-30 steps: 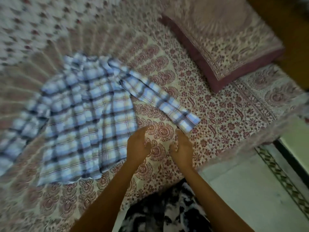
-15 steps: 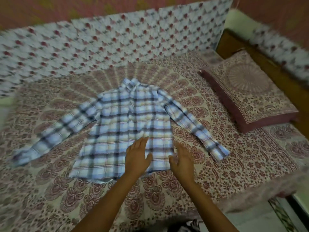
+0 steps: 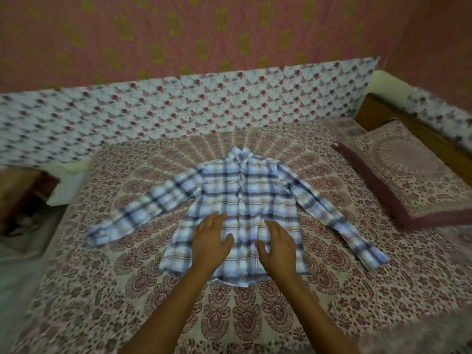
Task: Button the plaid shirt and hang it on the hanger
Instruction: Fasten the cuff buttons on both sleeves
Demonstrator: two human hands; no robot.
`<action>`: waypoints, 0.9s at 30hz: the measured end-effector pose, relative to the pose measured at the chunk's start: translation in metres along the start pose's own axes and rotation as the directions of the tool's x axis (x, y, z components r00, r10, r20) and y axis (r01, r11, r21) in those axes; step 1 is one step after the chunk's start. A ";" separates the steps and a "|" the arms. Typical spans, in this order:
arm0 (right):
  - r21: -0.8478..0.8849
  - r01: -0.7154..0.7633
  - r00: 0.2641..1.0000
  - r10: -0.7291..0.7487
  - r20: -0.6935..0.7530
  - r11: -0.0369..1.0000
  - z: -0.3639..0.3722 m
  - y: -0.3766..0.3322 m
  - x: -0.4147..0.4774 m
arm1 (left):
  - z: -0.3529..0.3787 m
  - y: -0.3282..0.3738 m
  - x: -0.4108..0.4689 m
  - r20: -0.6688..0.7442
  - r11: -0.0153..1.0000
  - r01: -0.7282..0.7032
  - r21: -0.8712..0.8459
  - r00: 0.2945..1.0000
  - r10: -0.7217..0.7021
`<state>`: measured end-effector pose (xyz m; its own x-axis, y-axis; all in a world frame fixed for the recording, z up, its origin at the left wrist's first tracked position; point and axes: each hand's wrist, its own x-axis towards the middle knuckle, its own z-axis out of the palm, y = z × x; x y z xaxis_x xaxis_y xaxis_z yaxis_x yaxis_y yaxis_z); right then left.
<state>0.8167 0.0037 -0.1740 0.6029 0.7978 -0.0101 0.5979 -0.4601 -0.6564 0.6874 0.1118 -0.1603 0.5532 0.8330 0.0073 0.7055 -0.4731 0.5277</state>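
**Two bare forearms, two bare grips on camera**

Here's what we get of the person: a pair of forearms and a pair of hands. The left grip is uncovered, bare from fingertips to wrist, and the right grip matches it. Follow them back and the left forearm runs bare, long and slender, right to the lower edge of the picture. The right forearm does the same. Wrists narrow, arms widening gently toward the elbow. The view is soft with blur, so nails, knuckle lines and fine marks can't be made out.
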 end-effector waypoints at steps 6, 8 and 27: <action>0.051 0.083 0.996 -0.083 -0.014 0.995 0.011 -0.029 -0.012 | -0.028 -0.021 -0.034 -0.089 0.997 0.067 0.043 0.994 -0.063; 0.053 0.105 0.994 -0.104 -0.011 0.993 0.013 -0.035 -0.014 | -0.035 -0.026 -0.041 -0.099 0.996 0.076 0.047 0.993 -0.071; 0.041 0.190 0.975 -0.193 0.111 0.981 0.141 -0.166 0.010 | -0.113 -0.191 -0.011 -0.168 0.985 0.170 0.000 0.971 -0.168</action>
<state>0.6490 0.1430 -0.1719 0.4136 0.9099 0.0332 0.6794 -0.2841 -0.6765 0.4960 0.2255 -0.1653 0.3447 0.9367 0.0609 0.7896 -0.3244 0.5209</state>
